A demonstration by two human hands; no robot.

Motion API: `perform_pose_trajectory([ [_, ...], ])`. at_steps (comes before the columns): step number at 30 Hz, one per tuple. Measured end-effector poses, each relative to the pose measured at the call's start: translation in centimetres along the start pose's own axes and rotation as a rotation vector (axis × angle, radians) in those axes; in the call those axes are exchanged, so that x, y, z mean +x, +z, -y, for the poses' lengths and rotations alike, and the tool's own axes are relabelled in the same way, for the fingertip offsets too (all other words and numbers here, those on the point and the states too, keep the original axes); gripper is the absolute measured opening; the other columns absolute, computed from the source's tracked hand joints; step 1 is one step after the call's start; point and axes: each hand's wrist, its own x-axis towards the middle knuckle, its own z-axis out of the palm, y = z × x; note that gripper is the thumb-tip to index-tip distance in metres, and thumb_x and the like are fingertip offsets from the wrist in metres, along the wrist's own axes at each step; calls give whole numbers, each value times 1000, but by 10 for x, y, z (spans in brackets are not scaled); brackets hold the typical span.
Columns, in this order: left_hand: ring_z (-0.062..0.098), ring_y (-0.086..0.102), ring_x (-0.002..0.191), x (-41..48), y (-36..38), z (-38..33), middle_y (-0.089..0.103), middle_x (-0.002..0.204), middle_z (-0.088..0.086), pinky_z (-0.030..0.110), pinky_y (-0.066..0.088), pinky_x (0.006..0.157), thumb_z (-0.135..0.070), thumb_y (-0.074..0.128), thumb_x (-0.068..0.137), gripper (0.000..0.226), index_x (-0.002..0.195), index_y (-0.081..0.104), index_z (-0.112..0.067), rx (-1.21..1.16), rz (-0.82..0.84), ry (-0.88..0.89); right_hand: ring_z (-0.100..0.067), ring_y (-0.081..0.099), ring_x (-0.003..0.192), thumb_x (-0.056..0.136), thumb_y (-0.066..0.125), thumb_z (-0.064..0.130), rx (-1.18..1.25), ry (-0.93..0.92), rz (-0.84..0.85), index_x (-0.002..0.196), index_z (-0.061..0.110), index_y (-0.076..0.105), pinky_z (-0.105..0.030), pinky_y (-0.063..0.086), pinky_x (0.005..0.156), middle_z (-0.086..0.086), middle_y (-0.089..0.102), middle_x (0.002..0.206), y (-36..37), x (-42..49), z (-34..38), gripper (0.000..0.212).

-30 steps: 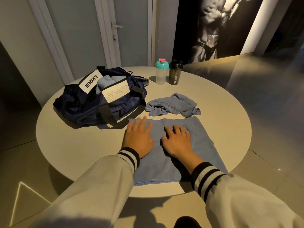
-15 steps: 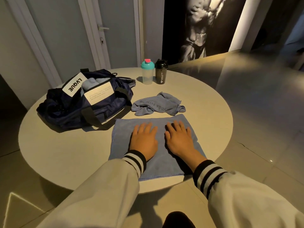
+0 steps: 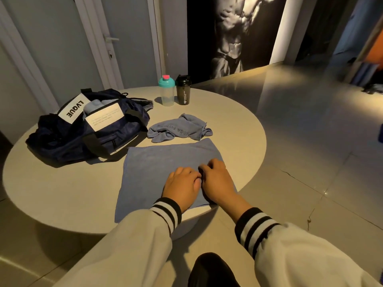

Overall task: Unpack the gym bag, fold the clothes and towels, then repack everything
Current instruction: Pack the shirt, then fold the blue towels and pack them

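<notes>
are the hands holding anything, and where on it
The left hand and right hand curl fingers onto the flat towel near its middle; a pinch cannot be told.

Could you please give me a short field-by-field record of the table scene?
table: round, holds everything
bag: navy, open, left, cloth inside
flat towel: blue, spread at near edge
crumpled towel: blue, beyond flat towel
teal-lidded shaker: upright, far side
black shaker: upright, beside it
left hand: fingers curled, seems to pinch flat towel
right hand: same, beside left hand
</notes>
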Motion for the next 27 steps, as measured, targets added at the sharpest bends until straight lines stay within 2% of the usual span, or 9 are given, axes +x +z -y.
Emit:
perform_pose_trajectory([
  [2,18,38,133,-10,4,-6,48,145,-7,36,28,113,-46,34,106,43,145,47,-32,-23,84,-45,-34,49,97,97,48,27,-29,-1,23,114,13,59,-34,29,70,-11,52,105,-3,-8,-2,24],
  [4,20,27,143,-19,6,-7,34,159,-6,39,20,120,-52,29,106,52,154,33,-33,20,149,-36,-32,48,115,103,36,31,-39,25,59,127,17,52,-37,35,84,-8,52,122,-4,-14,-8,31],
  [7,23,17,150,-26,3,-9,21,166,-4,41,12,123,-54,25,106,56,159,18,-36,33,208,-24,-32,28,141,101,18,40,-11,148,153,145,22,36,-46,33,109,-11,34,150,-9,-27,-12,50],
  [13,28,9,154,-30,6,-17,15,168,-2,46,9,125,-51,23,107,49,155,26,-42,26,218,56,-30,45,104,97,47,26,-6,239,-71,127,22,51,-38,36,82,-9,50,115,-19,-52,-10,31],
  [17,21,29,141,-35,8,-22,41,151,-4,41,27,118,-44,40,106,37,138,57,-36,-10,63,189,-33,48,95,95,51,17,122,266,-87,119,17,49,-38,46,75,-10,45,110,-26,-60,-11,24],
  [20,19,43,126,-35,9,-28,54,131,-8,36,37,108,-43,49,102,29,125,60,-31,-146,89,123,-28,46,95,91,53,8,177,258,-122,113,13,51,-38,48,76,-9,43,110,-26,-66,-16,23],
  [22,20,45,120,-35,11,-34,54,123,-8,36,39,105,-44,54,98,18,111,56,-32,-187,86,89,-27,50,93,91,55,14,399,346,-181,106,12,55,-39,48,74,-10,50,109,-29,-67,-16,15],
  [24,22,42,123,-37,14,-38,50,125,-7,40,36,109,-49,56,94,19,106,52,-34,-159,94,108,-27,55,81,87,54,25,644,467,-247,94,14,53,-42,47,62,-13,57,101,-36,-68,-14,14],
  [27,23,34,138,-42,18,-37,43,143,-2,48,22,118,-49,59,93,30,119,50,-34,-64,144,169,-30,59,81,80,52,25,633,505,-207,89,17,55,-44,53,60,-12,57,100,-38,-71,-18,12],
])
